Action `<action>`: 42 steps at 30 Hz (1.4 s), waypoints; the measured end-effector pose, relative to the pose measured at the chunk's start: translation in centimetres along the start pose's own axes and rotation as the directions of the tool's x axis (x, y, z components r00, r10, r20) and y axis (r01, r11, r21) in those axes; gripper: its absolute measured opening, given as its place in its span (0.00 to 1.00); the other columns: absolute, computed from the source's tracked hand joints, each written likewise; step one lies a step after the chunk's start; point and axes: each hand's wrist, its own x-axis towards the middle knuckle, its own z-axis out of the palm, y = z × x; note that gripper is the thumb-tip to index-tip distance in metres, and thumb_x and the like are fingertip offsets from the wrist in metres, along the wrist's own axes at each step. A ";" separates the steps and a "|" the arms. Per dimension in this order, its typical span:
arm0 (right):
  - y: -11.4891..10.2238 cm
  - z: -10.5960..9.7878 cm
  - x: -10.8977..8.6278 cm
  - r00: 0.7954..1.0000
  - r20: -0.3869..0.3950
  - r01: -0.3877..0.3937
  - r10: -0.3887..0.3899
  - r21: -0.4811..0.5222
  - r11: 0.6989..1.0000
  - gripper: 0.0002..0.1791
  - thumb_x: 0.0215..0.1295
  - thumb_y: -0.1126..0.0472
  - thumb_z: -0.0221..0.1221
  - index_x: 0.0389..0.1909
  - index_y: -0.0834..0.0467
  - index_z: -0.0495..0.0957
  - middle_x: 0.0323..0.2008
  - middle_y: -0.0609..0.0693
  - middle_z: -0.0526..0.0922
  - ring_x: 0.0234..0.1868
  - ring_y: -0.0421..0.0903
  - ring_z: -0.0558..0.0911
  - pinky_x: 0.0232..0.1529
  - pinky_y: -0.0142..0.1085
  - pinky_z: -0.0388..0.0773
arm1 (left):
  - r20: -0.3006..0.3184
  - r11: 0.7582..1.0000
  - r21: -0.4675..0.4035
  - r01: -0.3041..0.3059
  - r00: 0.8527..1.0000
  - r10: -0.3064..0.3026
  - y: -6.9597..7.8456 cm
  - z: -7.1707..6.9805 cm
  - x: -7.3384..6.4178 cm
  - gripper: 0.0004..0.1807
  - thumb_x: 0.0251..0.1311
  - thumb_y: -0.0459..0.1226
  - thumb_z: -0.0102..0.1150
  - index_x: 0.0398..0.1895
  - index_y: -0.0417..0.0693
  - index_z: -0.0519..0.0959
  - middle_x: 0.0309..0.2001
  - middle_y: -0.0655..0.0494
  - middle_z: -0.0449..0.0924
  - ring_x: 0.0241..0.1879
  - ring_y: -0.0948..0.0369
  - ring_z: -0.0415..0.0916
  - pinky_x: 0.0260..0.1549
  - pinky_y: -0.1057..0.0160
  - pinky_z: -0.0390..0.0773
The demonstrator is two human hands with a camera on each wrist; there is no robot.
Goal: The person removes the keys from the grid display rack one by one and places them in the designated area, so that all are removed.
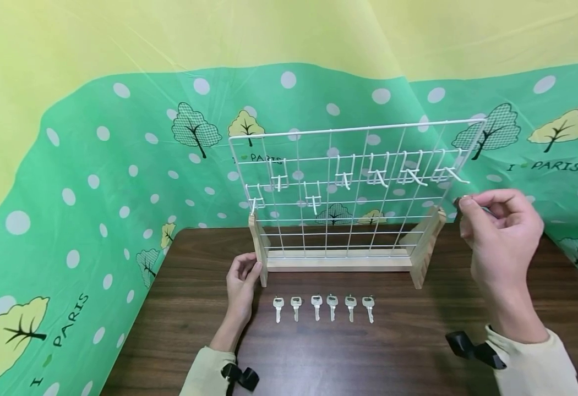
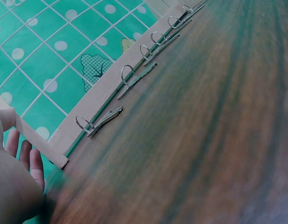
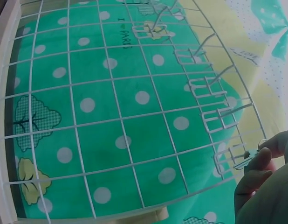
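Note:
A white wire grid rack (image 1: 348,220) stands on a wooden base, with several white hooks (image 1: 378,177) hung across it. At its lower left, my left hand (image 1: 241,278) holds the wooden side leg (image 2: 39,137), thumb on one side and fingers on the other. My right hand (image 1: 507,236) is raised beside the rack's right end. Its thumb and index finger pinch a key (image 3: 246,160) by its small ring, close to the rightmost hook (image 1: 447,174). The key's blade points toward the grid in the right wrist view.
Several silver keys (image 1: 332,307) with rings lie in a row on the dark wooden table (image 1: 319,357), in front of the base. A green and yellow printed cloth (image 1: 135,137) hangs behind and to the left. Each wrist wears a black strap mount (image 1: 474,351).

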 end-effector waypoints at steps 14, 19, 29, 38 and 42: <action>1.4 -1.6 -1.6 1.000 -0.013 -0.017 0.017 0.007 1.000 0.06 0.61 0.88 0.64 0.32 0.78 0.80 0.27 0.59 0.89 0.20 0.42 0.83 0.22 0.26 0.78 | 0.004 1.000 0.006 -0.007 1.000 0.007 0.0 -0.1 0.0 0.18 0.72 0.20 0.63 0.59 0.17 0.71 0.51 0.60 0.83 0.56 0.64 0.82 0.55 0.70 0.83; 1.8 -2.0 -2.1 0.998 -0.006 -0.065 0.065 -0.059 0.996 0.05 0.62 0.86 0.67 0.34 0.78 0.81 0.29 0.57 0.91 0.21 0.41 0.82 0.22 0.25 0.77 | 0.001 1.000 0.007 -0.003 1.000 0.003 0.0 -0.1 0.0 0.17 0.72 0.20 0.63 0.58 0.17 0.72 0.51 0.59 0.83 0.57 0.64 0.82 0.56 0.70 0.82; 2.8 -3.4 -3.8 0.975 0.019 -0.198 0.221 -0.376 0.905 0.07 0.67 0.79 0.69 0.44 0.73 0.90 0.30 0.47 0.92 0.21 0.38 0.77 0.21 0.23 0.73 | 0.000 1.000 0.000 0.014 1.000 -0.014 0.1 0.0 -0.1 0.17 0.72 0.20 0.63 0.58 0.18 0.72 0.51 0.59 0.83 0.56 0.63 0.82 0.54 0.70 0.83; 4.4 -5.6 -5.5 0.926 0.123 -0.242 0.356 -0.533 0.811 0.06 0.71 0.76 0.69 0.43 0.65 0.92 0.32 0.40 0.94 0.20 0.35 0.84 0.22 0.24 0.79 | -0.001 1.000 -0.002 0.014 1.000 -0.014 0.1 0.0 0.0 0.17 0.72 0.20 0.63 0.58 0.18 0.72 0.51 0.59 0.83 0.57 0.64 0.82 0.54 0.70 0.84; 5.0 -6.4 -6.1 0.902 0.156 -0.241 0.404 -0.594 0.767 0.04 0.73 0.74 0.69 0.43 0.66 0.91 0.31 0.38 0.93 0.22 0.36 0.86 0.21 0.25 0.78 | -0.003 1.000 -0.001 0.016 1.000 -0.016 0.1 0.0 0.0 0.17 0.72 0.20 0.63 0.58 0.18 0.72 0.51 0.59 0.83 0.57 0.64 0.82 0.54 0.70 0.83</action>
